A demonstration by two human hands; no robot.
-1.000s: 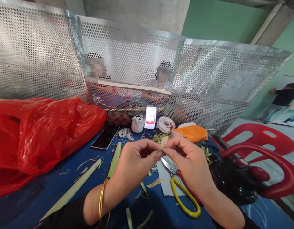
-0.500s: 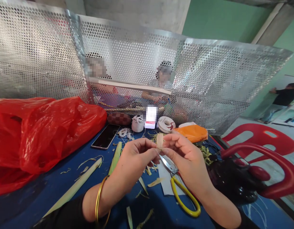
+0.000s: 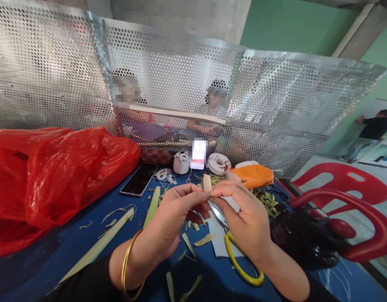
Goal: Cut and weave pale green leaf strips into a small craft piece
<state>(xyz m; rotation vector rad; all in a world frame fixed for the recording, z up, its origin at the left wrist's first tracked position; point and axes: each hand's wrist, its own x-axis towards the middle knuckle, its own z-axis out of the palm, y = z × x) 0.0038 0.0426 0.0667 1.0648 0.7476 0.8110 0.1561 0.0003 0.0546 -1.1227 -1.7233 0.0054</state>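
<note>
A small pale strip of husk stands upright between my fingertips over the blue table. My left hand pinches its lower end from the left, a gold bangle at the wrist. From the right, my right hand closes on the same end, its fingertips meeting the left ones. Yellow-handled scissors lie under my right hand on a white sheet, their blades partly covered. Husk scraps are scattered below the hands. Long green-white husk leaves rest on the left.
A red plastic bag fills the left. Behind stand a dark phone, white string, a lit screen, a ribbon spool and an orange packet. A black-and-red object is right. People sit beyond the perforated screen.
The husk strip has shifted slightly left and turned. My right hand's fingers have moved down and left, closing nearer to the left fingertips.
</note>
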